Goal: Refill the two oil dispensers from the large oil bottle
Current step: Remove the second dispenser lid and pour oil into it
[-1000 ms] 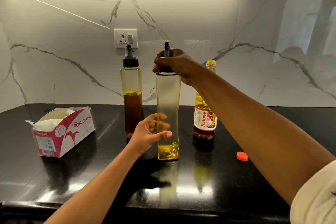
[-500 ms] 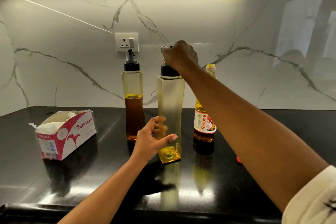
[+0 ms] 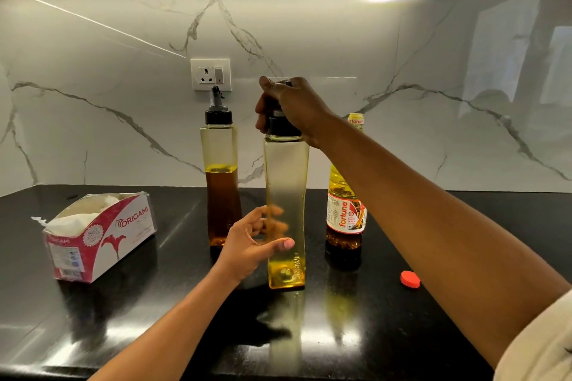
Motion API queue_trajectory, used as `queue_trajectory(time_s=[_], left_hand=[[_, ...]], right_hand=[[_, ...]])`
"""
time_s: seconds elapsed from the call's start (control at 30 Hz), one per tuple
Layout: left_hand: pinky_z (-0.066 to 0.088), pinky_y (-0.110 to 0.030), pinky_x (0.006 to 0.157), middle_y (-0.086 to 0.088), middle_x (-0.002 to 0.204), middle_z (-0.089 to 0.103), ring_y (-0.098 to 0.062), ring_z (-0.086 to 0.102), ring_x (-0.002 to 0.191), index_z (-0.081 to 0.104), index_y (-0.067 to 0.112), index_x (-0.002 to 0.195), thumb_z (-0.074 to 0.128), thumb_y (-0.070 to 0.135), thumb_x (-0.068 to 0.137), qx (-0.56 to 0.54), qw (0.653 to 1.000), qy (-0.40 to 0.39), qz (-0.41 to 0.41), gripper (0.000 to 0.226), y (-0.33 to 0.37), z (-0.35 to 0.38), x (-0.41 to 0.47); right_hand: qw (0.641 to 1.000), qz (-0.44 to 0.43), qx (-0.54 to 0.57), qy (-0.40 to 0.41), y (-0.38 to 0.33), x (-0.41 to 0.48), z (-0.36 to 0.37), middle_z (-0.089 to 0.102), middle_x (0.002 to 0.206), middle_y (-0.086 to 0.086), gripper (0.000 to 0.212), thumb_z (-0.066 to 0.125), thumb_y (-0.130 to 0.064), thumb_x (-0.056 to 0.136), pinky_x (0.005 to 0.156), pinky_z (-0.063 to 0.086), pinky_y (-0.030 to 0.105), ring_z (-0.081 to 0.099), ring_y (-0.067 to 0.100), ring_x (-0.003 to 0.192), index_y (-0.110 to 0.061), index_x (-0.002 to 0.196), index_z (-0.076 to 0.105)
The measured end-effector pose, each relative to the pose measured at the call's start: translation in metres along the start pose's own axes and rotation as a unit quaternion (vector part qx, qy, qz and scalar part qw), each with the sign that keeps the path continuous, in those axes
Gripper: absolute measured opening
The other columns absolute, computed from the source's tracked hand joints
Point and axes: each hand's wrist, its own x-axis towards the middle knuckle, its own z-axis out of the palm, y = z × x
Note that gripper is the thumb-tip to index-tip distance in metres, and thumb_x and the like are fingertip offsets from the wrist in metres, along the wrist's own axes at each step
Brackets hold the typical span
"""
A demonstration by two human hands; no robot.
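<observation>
Holding the near dispenser (image 3: 286, 195) with both hands, the person looks ready to open it. The right hand (image 3: 291, 105) is on top, and its grip is closed tight round the black cap (image 3: 283, 128), most likely to twist it off so oil can go in. The left hand (image 3: 247, 244) wraps round the lower part of the near dispenser, thumb in front and fingers behind the clear wall. That grip stops it turning or tipping. The near dispenser stands upright on the black tabletop (image 3: 433, 241) and has only a little yellow oil at the bottom, so it needs filling most.

Behind the near dispenser and to its left stands the far dispenser (image 3: 221, 195), about half full of darker oil, with its cap and spout on. Behind the near dispenser and to its right stands the oil bottle (image 3: 345, 210). A red lid (image 3: 410, 279) lies on the tabletop to the right of the near dispenser, and I think it belongs to the oil bottle. A tissue box (image 3: 99, 235) sits well to its left, handy for drips.
</observation>
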Motion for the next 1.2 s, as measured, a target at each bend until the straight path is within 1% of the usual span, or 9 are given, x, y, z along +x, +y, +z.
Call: queue_trajectory(time_s=[0.37,0.43,0.5,0.57,0.7,0.77,0.87,1.03,1.2], left_hand=[[0.054,-0.032,0.089,-0.009,0.108,0.071,-0.026,0.067,0.103,0.061,0.026,0.121,0.088,0.042,0.062,-0.056,0.994,-0.084,-0.05,0.067,-0.002,-0.006,0.002],[0.054,-0.03,0.088,-0.01,0.108,0.071,-0.026,0.067,0.104,0.062,0.027,0.12,0.088,0.042,0.06,-0.062,0.994,-0.079,-0.053,0.067,-0.001,-0.005,0.002],[0.055,-0.028,0.084,-0.01,0.108,0.071,-0.025,0.067,0.104,0.06,0.024,0.121,0.089,0.044,0.058,-0.061,0.995,-0.064,-0.051,0.072,-0.002,-0.003,0.001],[0.055,-0.025,0.081,-0.01,0.107,0.07,-0.024,0.068,0.103,0.059,0.021,0.122,0.089,0.047,0.055,-0.056,0.996,-0.051,-0.048,0.078,-0.002,-0.003,0.0],[0.055,-0.024,0.081,-0.013,0.107,0.069,-0.024,0.067,0.102,0.059,0.02,0.121,0.088,0.048,0.054,-0.05,0.997,-0.04,-0.037,0.078,-0.003,-0.001,0.0],[0.055,-0.024,0.081,-0.011,0.106,0.069,-0.023,0.067,0.101,0.059,0.021,0.121,0.088,0.049,0.054,-0.044,0.998,-0.037,-0.033,0.078,-0.003,-0.001,0.0],[0.054,-0.022,0.08,-0.008,0.104,0.07,-0.021,0.068,0.099,0.06,0.023,0.12,0.087,0.052,0.053,-0.043,0.998,-0.032,-0.032,0.079,-0.002,-0.001,-0.001],[0.055,-0.026,0.082,-0.006,0.105,0.07,-0.021,0.068,0.102,0.06,0.024,0.12,0.087,0.053,0.053,-0.037,0.998,-0.027,-0.037,0.078,-0.001,-0.002,-0.003],[0.056,-0.03,0.085,-0.007,0.106,0.071,-0.023,0.067,0.103,0.061,0.025,0.121,0.088,0.05,0.055,-0.044,0.997,-0.035,-0.045,0.076,-0.002,-0.005,-0.005]], right_hand=[[0.961,0.002,0.108,-0.255,0.011,0.014,-0.022,0.065,0.06,0.002,0.045,0.032,-0.025,0.101,0.075,0.054,0.034,0.064,0.016,0.063,-0.012,0.083,0.071],[0.954,0.003,0.066,-0.292,0.008,0.015,-0.024,0.07,0.079,0.003,0.04,0.036,-0.036,0.098,0.086,0.052,0.037,0.066,0.017,0.081,-0.009,0.115,0.061],[0.948,0.018,0.035,-0.316,0.004,0.015,-0.033,0.063,0.116,0.006,0.078,0.051,-0.059,0.079,0.099,0.044,0.042,0.058,0.023,0.112,-0.014,0.141,0.035],[0.957,0.04,0.0,-0.286,-0.004,0.012,-0.046,0.053,0.131,0.006,0.104,0.059,-0.074,0.059,0.102,0.042,0.045,0.05,0.027,0.124,-0.022,0.143,0.029],[0.966,0.032,-0.224,-0.128,-0.041,0.01,-0.063,0.066,0.113,0.001,0.056,0.037,-0.063,0.088,0.085,0.052,0.038,0.064,0.015,0.1,-0.022,0.121,0.055],[0.923,0.033,-0.364,-0.123,-0.059,0.012,-0.061,0.07,0.097,-0.003,0.038,0.051,-0.054,0.088,0.065,0.051,0.025,0.067,0.009,0.082,-0.022,0.106,0.063],[0.851,0.032,-0.5,-0.156,-0.072,0.014,-0.051,0.071,0.083,-0.006,0.021,0.061,-0.032,0.089,0.054,0.044,0.019,0.063,0.005,0.066,-0.016,0.102,0.068],[0.88,0.043,-0.438,-0.18,-0.072,0.017,-0.047,0.069,0.097,0.007,0.019,0.056,-0.014,0.093,0.057,0.052,0.018,0.064,0.009,0.073,-0.009,0.109,0.064],[0.897,0.042,-0.358,-0.255,-0.069,0.015,-0.057,0.066,0.1,0.0,0.02,0.052,-0.004,0.093,0.069,0.057,0.023,0.066,0.009,0.077,-0.016,0.106,0.062]])
